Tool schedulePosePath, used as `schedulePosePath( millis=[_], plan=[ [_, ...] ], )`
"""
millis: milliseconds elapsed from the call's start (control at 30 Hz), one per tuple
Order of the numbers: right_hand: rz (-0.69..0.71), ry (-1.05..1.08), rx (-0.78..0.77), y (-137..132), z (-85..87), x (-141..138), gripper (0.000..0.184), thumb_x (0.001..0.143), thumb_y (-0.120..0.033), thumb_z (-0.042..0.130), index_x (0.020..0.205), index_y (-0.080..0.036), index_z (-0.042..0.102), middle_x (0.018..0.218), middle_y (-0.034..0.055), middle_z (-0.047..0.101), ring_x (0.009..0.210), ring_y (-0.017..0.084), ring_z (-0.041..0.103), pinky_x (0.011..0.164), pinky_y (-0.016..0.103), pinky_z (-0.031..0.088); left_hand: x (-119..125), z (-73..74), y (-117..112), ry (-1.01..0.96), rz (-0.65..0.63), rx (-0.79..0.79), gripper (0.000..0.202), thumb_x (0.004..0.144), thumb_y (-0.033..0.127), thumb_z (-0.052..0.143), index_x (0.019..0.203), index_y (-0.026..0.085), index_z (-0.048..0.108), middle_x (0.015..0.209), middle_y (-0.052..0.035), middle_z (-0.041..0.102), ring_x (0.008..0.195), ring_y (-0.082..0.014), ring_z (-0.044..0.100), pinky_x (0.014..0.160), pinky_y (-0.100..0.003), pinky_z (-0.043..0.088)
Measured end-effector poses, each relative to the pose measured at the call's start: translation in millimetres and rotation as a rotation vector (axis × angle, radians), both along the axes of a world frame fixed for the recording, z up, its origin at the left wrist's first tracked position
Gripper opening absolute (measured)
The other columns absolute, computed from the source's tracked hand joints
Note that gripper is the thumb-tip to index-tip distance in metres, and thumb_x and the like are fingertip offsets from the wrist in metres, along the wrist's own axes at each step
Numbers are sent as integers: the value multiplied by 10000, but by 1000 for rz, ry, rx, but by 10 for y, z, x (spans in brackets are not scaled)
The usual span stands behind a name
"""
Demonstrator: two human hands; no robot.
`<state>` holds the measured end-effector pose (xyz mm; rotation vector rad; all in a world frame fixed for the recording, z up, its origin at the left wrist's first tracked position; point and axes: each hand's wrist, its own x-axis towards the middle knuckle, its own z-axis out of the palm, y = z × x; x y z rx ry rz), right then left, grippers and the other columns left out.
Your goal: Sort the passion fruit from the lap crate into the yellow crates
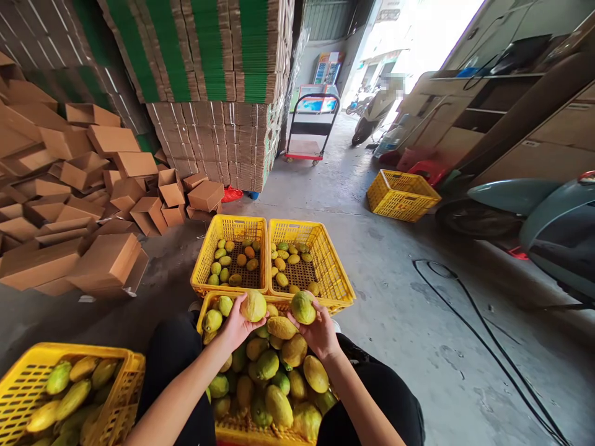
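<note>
My left hand [238,325] is closed around a yellow papaya [253,306], held above the near end of a full yellow crate [209,300]. A greener, rounder-looking papaya [303,307] is in my right hand [322,331], level with the first one. Below both hands lie many green and yellow papayas [279,406], heaped in that crate between my knees. Just beyond stand two more yellow crates side by side. The left crate [231,221] and the right crate [334,260] each have several papayas scattered on the bottom.
Another yellow crate [134,378] of papayas stands at the lower left. Loose cardboard boxes [105,260] pile up at left, before tall stacks of flattened cartons [195,136]. A hand cart [304,148], an additional crate [402,195], a scooter [558,229] and a black hose [483,319] are further off.
</note>
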<state>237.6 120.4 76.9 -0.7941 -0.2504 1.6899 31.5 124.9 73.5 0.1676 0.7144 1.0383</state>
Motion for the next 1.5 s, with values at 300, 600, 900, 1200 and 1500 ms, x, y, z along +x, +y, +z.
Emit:
schedulePosePath(
  millis=[300,600,900,1200,1500],
  plan=[
    [-1,-22,9,-3,-7,-6,321,715,-256,671,1019,-335,604,942,-72,659,833,144,611,825,343,530,28,-23,20,34,7,-39,268,826,364,523,946,125,534,824,-99,662,796,-232,660,664,-319,525],
    [-23,-42,-50,-1,-11,-8,333,692,-306,675,1019,-323,615,919,-52,679,802,171,627,695,317,548,19,-1,-4,-20,32,-23,286,802,394,509,915,134,540,820,-114,658,857,-281,653,644,-348,519],
    [78,63,71,-4,0,-17,410,713,-307,609,1120,-327,560,952,-10,688,860,224,634,781,405,506,-11,37,-3,-91,86,66,267,821,297,474,981,101,563,999,-149,657,973,-295,625,792,-412,516],
    [71,-53,57,-36,0,-71,342,736,-322,668,1068,-342,587,928,-45,650,769,151,592,627,274,514,38,-2,7,-36,-13,24,399,839,428,525,1066,100,543,942,-144,666,868,-247,658,684,-315,545],
    [50,32,46,-18,-24,-23,381,733,-317,621,1111,-335,577,928,-25,685,882,225,641,887,461,483,24,26,-3,-100,91,-4,343,845,361,495,1087,119,528,938,-125,668,966,-281,629,831,-445,515]
  ],
)
